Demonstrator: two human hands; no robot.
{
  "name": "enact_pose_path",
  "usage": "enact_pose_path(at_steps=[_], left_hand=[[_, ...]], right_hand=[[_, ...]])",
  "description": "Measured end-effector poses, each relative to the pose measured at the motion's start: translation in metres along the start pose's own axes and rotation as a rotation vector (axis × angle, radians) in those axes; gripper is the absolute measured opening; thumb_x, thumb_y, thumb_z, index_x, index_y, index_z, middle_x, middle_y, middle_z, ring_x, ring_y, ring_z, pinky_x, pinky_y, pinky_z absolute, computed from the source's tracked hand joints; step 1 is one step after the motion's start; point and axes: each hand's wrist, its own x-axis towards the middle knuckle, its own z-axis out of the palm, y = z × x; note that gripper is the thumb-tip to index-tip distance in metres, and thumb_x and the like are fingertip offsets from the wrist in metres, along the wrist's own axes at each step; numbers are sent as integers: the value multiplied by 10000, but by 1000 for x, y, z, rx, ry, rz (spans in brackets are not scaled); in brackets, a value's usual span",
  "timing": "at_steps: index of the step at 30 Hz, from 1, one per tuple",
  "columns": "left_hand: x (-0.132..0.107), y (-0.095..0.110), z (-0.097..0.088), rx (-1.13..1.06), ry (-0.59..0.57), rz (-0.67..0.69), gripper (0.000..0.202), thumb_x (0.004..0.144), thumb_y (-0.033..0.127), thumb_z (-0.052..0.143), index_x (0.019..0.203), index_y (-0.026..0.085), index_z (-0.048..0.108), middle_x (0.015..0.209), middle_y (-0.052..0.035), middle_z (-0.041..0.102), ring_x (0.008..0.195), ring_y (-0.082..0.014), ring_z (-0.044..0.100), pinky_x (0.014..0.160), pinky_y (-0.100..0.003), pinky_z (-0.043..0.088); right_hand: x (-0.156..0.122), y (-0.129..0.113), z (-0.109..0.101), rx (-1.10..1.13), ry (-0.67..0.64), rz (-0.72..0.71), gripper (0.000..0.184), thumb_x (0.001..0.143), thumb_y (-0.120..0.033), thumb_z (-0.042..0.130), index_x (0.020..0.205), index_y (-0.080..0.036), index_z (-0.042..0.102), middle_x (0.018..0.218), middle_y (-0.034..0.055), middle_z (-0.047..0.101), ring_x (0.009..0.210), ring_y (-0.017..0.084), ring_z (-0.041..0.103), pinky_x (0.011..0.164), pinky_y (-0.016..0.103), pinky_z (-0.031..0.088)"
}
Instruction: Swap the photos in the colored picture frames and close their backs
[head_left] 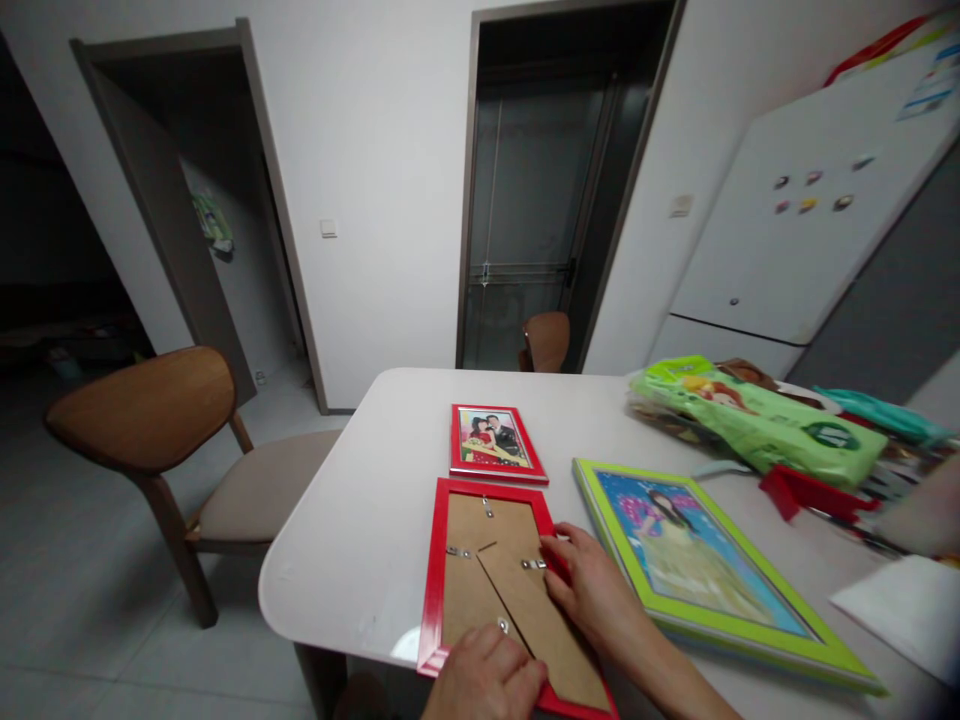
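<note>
A red picture frame lies face down near the white table's front edge, its brown backing board and stand leg up. My left hand rests curled on the lower end of the backing, by the bottom metal clip. My right hand lies on the frame's right side, fingertips pressed together at the right metal clip. A smaller red frame with a photo of two people lies face up just beyond.
A green-framed picture lies to the right of my hands. Behind it are a green packet, a red object and white paper. A wooden chair stands left of the table; a fridge stands at right.
</note>
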Motion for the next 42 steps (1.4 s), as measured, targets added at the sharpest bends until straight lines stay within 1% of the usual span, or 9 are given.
enact_pose_path(at_steps=[3, 6, 11, 14, 18, 22, 28, 33, 42], left_hand=[[2, -10, -16, -138, -140, -165, 414, 533, 311, 715, 883, 171, 544, 838, -44, 608, 730, -199, 543, 621, -277, 457], [-4, -24, -29, -208, -125, -296, 576, 429, 472, 736, 877, 165, 544, 927, -82, 585, 812, -241, 538, 743, -384, 442], [-17, -34, -29, -301, -50, -312, 468, 480, 512, 694, 752, 172, 525, 978, -97, 581, 886, -250, 540, 875, -460, 354], [-18, -34, -27, -327, -78, -356, 454, 445, 470, 731, 719, 173, 522, 995, -97, 582, 908, -254, 535, 894, -474, 327], [-19, -34, -25, -351, -86, -393, 429, 435, 418, 754, 712, 181, 529, 1041, -91, 569, 965, -251, 510, 931, -474, 275], [-19, -33, -21, -363, -70, -422, 403, 429, 397, 760, 685, 183, 534, 1038, -88, 573, 974, -249, 504, 937, -478, 256], [-18, -32, -19, -379, -58, -458, 418, 387, 334, 787, 673, 182, 523, 1034, -94, 576, 979, -252, 503, 935, -481, 260], [-16, -30, -18, -378, -66, -440, 417, 400, 335, 784, 676, 175, 516, 1026, -113, 577, 969, -267, 511, 925, -512, 262], [-18, -28, -15, -318, -16, -385, 413, 427, 379, 765, 687, 176, 516, 1016, -125, 584, 958, -285, 523, 884, -536, 313]], right_hand=[[5, 3, 6, -58, 5, -34, 258, 657, -127, 448, 821, -158, 644, 1020, 114, 534, 949, 228, 471, 843, 310, 354], [9, 5, 10, -64, 21, -59, 230, 702, -160, 436, 778, -164, 653, 943, 104, 554, 893, 218, 474, 796, 304, 368], [11, 4, 8, -59, 44, -93, 237, 747, -199, 417, 818, -181, 643, 823, 83, 555, 801, 195, 474, 724, 302, 379], [4, -2, 5, -37, 50, -155, 245, 744, -216, 437, 900, -180, 623, 952, 103, 541, 904, 216, 456, 790, 339, 362], [-12, -23, -2, 114, -158, -341, 210, 731, -221, 470, 873, -224, 625, 1055, 75, 504, 985, 197, 437, 848, 329, 345], [-20, -40, -3, 175, -293, -399, 178, 683, -166, 517, 787, -232, 645, 1015, 59, 514, 957, 188, 449, 829, 322, 355], [-17, -42, 6, 204, -233, -385, 147, 715, -190, 504, 675, -208, 643, 933, 53, 535, 892, 168, 467, 786, 305, 362], [-1, -49, 11, 267, -182, -338, 183, 755, -222, 458, 809, -198, 631, 901, 55, 555, 870, 157, 483, 775, 275, 369], [39, -66, 43, 74, -45, -254, 196, 756, -193, 435, 714, -172, 625, 754, 45, 562, 710, 138, 498, 656, 236, 359]])
